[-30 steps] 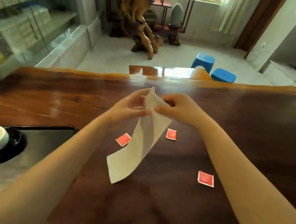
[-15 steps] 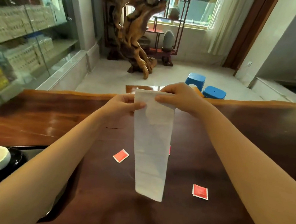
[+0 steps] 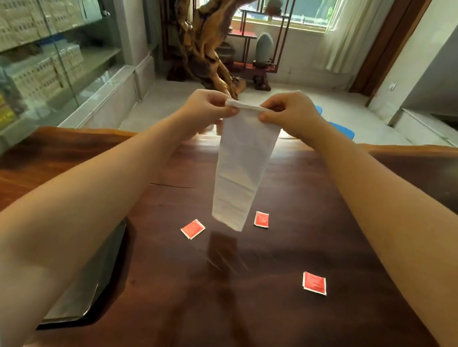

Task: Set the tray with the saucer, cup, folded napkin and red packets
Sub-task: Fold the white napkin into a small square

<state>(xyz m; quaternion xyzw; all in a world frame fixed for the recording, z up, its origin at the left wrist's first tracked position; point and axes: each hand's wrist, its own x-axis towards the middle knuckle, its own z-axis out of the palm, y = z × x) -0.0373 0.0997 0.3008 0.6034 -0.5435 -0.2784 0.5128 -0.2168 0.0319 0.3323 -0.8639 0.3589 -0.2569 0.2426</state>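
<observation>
We see only a corner of the tray (image 3: 94, 286), dark-rimmed with a dull grey floor, at the left of the table (image 3: 235, 327); the left arm hides what it holds. The napkin (image 3: 240, 174) is off the tray, raised over the table, and the left hand (image 3: 206, 109) and right hand (image 3: 289, 114) each pinch its rolled top edge. It hangs as a long, thin white strip, faintly creased. Three flat square red packets (image 3: 314, 283) lie apart on the glossy dark wood.
</observation>
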